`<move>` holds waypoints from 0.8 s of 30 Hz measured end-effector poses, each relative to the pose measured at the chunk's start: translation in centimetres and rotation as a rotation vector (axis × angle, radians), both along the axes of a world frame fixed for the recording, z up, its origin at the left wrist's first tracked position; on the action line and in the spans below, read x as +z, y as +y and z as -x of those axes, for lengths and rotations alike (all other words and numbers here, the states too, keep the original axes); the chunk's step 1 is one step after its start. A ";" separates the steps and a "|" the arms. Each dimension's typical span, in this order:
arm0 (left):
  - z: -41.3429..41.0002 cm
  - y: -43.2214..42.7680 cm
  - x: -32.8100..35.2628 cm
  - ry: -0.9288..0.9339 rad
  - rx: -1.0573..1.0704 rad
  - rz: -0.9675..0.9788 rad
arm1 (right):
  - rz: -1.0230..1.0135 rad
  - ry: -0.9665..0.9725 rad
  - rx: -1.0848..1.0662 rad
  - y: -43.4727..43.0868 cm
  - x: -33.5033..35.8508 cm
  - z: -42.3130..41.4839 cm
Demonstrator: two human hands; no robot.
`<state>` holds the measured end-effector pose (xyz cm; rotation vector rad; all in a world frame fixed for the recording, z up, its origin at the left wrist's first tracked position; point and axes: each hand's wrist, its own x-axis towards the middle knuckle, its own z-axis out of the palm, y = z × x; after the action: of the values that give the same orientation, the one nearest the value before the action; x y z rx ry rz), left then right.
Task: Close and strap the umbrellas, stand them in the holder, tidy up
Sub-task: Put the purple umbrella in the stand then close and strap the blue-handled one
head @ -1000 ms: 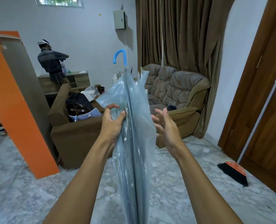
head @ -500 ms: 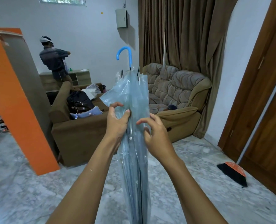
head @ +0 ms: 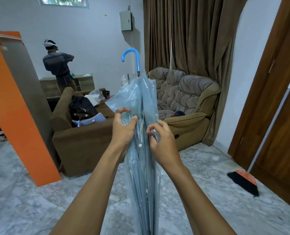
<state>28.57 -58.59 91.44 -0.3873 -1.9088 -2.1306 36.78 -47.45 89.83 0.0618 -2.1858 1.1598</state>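
Observation:
A closed clear-blue plastic umbrella (head: 144,167) stands upright in front of me, its blue hooked handle (head: 132,56) at the top. My left hand (head: 123,131) grips the folded canopy on the left side, thumb and fingers curled round it. My right hand (head: 163,141) pinches a fold of the canopy on the right side. A small white snap button (head: 140,145) shows on the plastic between my hands. The umbrella's tip is out of view below. No holder is visible.
A brown sofa (head: 83,146) with bags on it stands ahead, a padded brown couch (head: 183,99) behind it by the curtains. An orange partition (head: 17,119) is at left. A broom (head: 246,178) leans on the wooden door at right. A person (head: 59,65) stands at the back.
My right hand, open and apart from the umbrella a second ago, has closed in and now pinches the canopy. The umbrella has shifted slightly right and its folds are gathered tighter.

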 end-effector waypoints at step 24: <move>0.1 -0.4 0.5 0.022 -0.077 0.126 | 0.451 -0.110 0.226 0.9 1.6 0.9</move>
<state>28.46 -59.01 91.92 -0.5143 -2.0536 -2.0493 35.87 -46.52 91.45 0.0520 -1.9935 1.7971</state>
